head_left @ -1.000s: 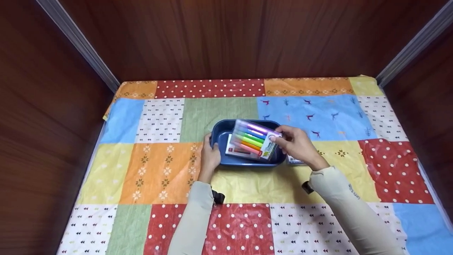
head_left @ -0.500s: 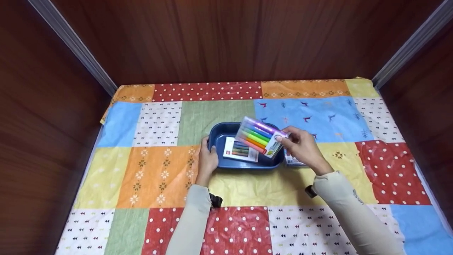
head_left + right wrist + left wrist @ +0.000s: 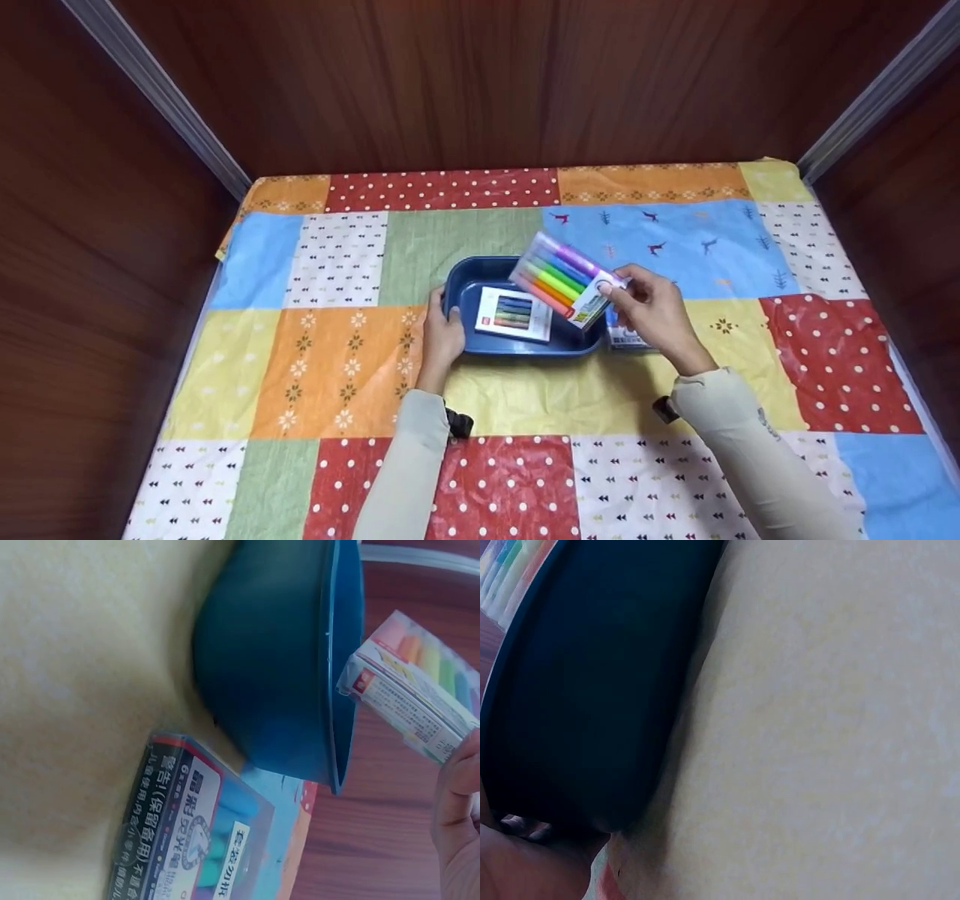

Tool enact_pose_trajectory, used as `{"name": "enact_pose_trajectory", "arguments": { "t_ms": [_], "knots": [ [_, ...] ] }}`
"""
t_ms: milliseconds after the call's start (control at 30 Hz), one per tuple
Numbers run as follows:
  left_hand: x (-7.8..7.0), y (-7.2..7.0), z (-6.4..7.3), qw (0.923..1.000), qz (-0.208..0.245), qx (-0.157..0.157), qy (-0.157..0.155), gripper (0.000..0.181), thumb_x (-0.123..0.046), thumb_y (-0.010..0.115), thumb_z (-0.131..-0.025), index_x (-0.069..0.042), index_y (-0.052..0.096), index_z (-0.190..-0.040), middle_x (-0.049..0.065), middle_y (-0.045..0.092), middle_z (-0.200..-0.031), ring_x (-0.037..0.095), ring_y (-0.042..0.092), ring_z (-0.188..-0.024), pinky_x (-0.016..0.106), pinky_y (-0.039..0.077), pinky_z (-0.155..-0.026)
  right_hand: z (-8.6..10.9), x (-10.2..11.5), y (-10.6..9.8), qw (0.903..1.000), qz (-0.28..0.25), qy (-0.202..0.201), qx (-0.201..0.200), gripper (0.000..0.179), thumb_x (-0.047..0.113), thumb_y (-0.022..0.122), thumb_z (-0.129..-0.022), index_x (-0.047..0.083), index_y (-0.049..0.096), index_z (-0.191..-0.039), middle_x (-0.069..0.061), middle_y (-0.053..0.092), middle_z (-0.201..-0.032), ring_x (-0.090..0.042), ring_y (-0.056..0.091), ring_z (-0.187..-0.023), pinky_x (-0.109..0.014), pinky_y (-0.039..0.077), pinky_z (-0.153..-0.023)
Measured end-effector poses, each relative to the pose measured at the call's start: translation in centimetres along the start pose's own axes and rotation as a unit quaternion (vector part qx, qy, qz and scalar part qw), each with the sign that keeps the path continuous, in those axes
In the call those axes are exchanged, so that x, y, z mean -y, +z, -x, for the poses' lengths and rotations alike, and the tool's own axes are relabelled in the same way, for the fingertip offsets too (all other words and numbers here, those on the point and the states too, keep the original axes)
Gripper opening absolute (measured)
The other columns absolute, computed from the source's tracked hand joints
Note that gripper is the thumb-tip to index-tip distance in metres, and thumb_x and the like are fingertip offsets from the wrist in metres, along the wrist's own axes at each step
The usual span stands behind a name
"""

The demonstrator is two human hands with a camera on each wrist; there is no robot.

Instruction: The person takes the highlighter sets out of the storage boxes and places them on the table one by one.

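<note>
My right hand [image 3: 657, 315] pinches a clear pack of highlighters [image 3: 564, 279] by its labelled end, tilted above the right part of a dark blue basin [image 3: 480, 350]. In the right wrist view the same highlighter pack [image 3: 420, 682] is seen from its end, just past the basin's rim [image 3: 330, 675]. With thumb inside and fingers outside, my left hand [image 3: 444, 337] grips the left wall of the basin. A white box [image 3: 514, 313] with a picture of coloured pens lies flat in the basin.
A second pack of pens [image 3: 195, 832] lies on the table right of the basin, partly behind my right hand in the head view. A patchwork cloth [image 3: 352, 360] covers the table. Dark wood panels [image 3: 420, 82] stand at the back and both sides.
My right hand has lifted the highlighter pack up and to the right, uncovering the white box in the basin. My left hand keeps its grip on the basin.
</note>
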State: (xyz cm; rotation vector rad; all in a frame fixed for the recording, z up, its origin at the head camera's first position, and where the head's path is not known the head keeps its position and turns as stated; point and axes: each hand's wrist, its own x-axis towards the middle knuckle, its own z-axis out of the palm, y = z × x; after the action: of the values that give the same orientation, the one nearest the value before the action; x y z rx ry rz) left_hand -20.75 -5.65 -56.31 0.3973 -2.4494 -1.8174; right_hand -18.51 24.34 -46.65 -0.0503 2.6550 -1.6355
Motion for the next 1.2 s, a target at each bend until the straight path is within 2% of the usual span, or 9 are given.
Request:
{"name": "enact_pose_trajectory", "arguments": {
  "t_ms": [300,533,833,1000,1200],
  "knots": [
    [-0.2,-0.2,-0.1,1.0000,-0.001,0.002,-0.005,0.043,-0.003,0.045,-0.101,-0.008,0.045,-0.145,0.022,0.052,-0.149,0.039,0.047,-0.140,0.052,0.037,-0.119,0.6,-0.5,0.3,0.9978,-0.042,0.027,-0.042,0.028,0.032,0.069,-0.095,0.006,0.066,-0.104,0.002,0.055,-0.066,-0.009,0.052,-0.051,-0.026,0.048,-0.046],
    [-0.1,-0.1,-0.2,1.0000,-0.005,0.002,-0.002,0.042,-0.003,0.045,-0.102,-0.008,0.046,-0.144,0.022,0.052,-0.149,0.039,0.048,-0.140,0.052,0.038,-0.118,1.0,-1.0,0.0,0.9913,-0.075,0.053,-0.095,0.025,0.028,0.070,-0.095,0.006,0.066,-0.106,0.006,0.057,-0.065,-0.007,0.054,-0.051,-0.025,0.050,-0.048],
    [0.0,-0.1,0.1,1.0000,0.002,0.002,0.000,0.042,-0.001,0.044,-0.101,-0.006,0.046,-0.143,0.023,0.052,-0.149,0.039,0.047,-0.141,0.051,0.036,-0.119,1.6,-1.4,-0.4,0.9856,-0.105,0.059,-0.119,0.026,0.027,0.070,-0.095,0.005,0.065,-0.106,0.006,0.058,-0.064,-0.007,0.053,-0.050,-0.022,0.048,-0.047],
    [-0.1,0.2,0.1,1.0000,0.002,0.007,-0.002,0.042,-0.002,0.044,-0.102,-0.006,0.045,-0.144,0.023,0.051,-0.150,0.040,0.046,-0.141,0.052,0.036,-0.119,1.6,-1.9,-0.7,0.9783,-0.131,0.061,-0.148,0.023,0.025,0.070,-0.095,0.004,0.065,-0.105,0.005,0.058,-0.062,-0.008,0.053,-0.048,-0.022,0.047,-0.046],
    [0.0,0.0,-0.1,0.9999,0.004,0.004,-0.008,0.043,-0.002,0.044,-0.102,-0.006,0.044,-0.145,0.023,0.049,-0.151,0.041,0.045,-0.142,0.052,0.035,-0.120,1.6,-3.0,-1.0,0.9688,-0.167,0.093,-0.158,0.021,0.025,0.070,-0.095,0.007,0.066,-0.104,0.001,0.062,-0.065,-0.010,0.057,-0.050,-0.022,0.048,-0.047]
  ]
}}
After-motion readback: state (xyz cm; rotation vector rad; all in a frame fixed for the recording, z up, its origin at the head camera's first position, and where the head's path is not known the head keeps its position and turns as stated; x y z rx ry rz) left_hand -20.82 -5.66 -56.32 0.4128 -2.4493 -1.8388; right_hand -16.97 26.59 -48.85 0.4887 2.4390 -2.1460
